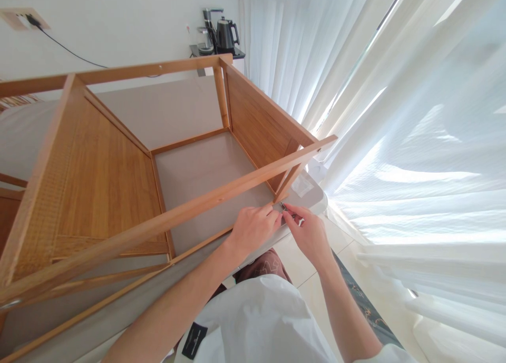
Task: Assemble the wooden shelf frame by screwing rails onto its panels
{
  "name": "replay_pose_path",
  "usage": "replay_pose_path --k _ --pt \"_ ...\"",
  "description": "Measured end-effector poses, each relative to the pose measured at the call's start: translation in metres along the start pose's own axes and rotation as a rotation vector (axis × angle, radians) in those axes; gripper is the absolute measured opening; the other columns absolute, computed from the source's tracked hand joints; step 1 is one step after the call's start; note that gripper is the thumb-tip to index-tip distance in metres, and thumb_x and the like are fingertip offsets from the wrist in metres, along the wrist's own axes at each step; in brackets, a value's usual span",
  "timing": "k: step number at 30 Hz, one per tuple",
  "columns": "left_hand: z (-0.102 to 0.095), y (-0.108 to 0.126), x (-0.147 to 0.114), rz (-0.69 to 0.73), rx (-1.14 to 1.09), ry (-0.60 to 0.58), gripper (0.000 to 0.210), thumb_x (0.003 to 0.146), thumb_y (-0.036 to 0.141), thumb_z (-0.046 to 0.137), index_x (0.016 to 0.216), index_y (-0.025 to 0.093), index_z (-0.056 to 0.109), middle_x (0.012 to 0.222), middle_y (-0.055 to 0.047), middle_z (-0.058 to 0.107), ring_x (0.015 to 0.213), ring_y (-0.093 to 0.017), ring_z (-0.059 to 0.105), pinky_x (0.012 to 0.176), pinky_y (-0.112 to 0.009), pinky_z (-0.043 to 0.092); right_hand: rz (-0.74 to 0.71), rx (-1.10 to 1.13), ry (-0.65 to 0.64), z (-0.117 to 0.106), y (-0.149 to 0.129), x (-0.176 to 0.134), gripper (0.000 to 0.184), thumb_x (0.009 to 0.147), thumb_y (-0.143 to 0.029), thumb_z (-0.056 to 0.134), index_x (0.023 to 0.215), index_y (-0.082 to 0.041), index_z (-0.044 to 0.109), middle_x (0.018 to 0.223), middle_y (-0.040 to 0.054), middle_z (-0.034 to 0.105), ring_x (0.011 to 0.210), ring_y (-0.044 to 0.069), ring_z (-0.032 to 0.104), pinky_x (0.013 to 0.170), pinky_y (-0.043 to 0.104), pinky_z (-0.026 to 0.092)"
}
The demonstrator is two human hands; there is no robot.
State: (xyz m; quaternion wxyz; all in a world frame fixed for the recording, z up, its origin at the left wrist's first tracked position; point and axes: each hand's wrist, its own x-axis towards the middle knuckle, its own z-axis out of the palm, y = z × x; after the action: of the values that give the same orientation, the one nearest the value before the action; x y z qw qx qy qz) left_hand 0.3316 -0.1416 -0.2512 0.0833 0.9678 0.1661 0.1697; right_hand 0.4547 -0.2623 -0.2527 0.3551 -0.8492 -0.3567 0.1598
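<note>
A wooden shelf frame [197, 207] with slatted-looking side panels lies on a grey surface in front of me. My left hand [253, 227] is at its near right corner, fingers curled together beside the foot of a short wooden post [288, 183]. What those fingers hold, if anything, is hidden. Close against it, my right hand [308, 234] pinches a small dark metal fitting [283, 206] between thumb and fingers, its tip pointing towards the corner. The fitting's exact kind is too small to make out.
A long rail [221, 192] crosses above my left hand. A clear plastic packet [302, 185] lies by the grey surface's rounded corner. White curtains [415, 157] hang at the right. A black kettle [225, 35] stands at the back, and a plugged-in cord [67, 49] runs along the wall.
</note>
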Motion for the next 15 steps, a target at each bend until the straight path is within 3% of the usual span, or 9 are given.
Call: replay_pose_path --k 5,9,15 --pt "-0.001 0.0 0.0 -0.054 -0.011 -0.035 0.036 0.103 0.03 0.044 0.079 0.02 0.069 0.074 -0.003 0.067 0.059 -0.015 0.062 0.052 -0.031 0.03 -0.223 -0.164 0.181 0.008 0.002 -0.008 0.032 0.096 -0.028 0.054 0.124 -0.022 0.068 0.107 0.0065 0.07 0.088 0.02 0.065 0.082 0.036 0.052" --pt "0.001 0.0 0.0 -0.067 -0.028 -0.062 0.034 0.103 0.032 0.045 0.084 0.021 0.071 0.077 -0.004 0.068 0.062 -0.015 0.064 0.053 -0.029 0.034 -0.409 -0.185 0.197 0.015 0.003 -0.012 0.029 0.099 -0.019 0.049 0.117 -0.022 0.071 0.112 0.0077 0.069 0.102 0.02 0.065 0.088 0.033 0.053" --pt "-0.008 0.002 0.002 -0.144 -0.109 -0.092 0.03 0.101 0.033 0.048 0.085 0.023 0.071 0.081 -0.003 0.071 0.065 -0.016 0.066 0.054 -0.029 0.036 -0.388 -0.179 0.203 0.017 0.003 -0.012 0.028 0.1 -0.02 0.049 0.113 -0.023 0.073 0.112 0.0062 0.072 0.094 0.018 0.069 0.082 0.031 0.055"
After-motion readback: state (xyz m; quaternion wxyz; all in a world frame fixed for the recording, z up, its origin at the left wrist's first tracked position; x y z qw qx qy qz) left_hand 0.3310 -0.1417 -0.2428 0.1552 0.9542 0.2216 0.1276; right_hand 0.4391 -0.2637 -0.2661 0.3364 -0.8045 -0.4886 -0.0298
